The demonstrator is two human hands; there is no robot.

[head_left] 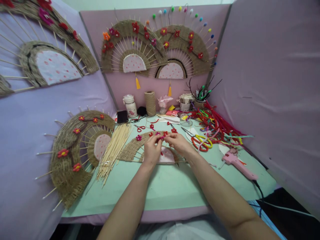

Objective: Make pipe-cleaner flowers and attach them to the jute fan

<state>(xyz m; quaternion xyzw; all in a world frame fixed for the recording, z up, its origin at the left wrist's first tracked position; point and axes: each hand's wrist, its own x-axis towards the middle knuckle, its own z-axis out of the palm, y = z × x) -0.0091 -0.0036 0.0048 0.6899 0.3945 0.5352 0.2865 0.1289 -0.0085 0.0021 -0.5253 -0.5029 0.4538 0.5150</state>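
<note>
Both hands meet over a half-round twine fan (131,146) lying on the table. My left hand (152,149) is closed, fingertips pinching a small magenta pipe cleaner piece (162,137). From the other side my right hand (178,143) pinches the same piece, its thumb and fingers together. The piece's exact shape is mostly hidden by the fingers. Flowers, among them a magenta one (138,137) and a red one (174,130), lie along the fan's upper part. Below the hands shows the fan's white spotted centre (168,155), partly covered.
Left of the fan lies a bundle of thin sticks (115,150). To the right are scissors (202,142), a heap of coloured pipe cleaners (215,121) and a corded pink glue gun (238,165). A twine spool (150,103) and white bottle (130,106) stand behind.
</note>
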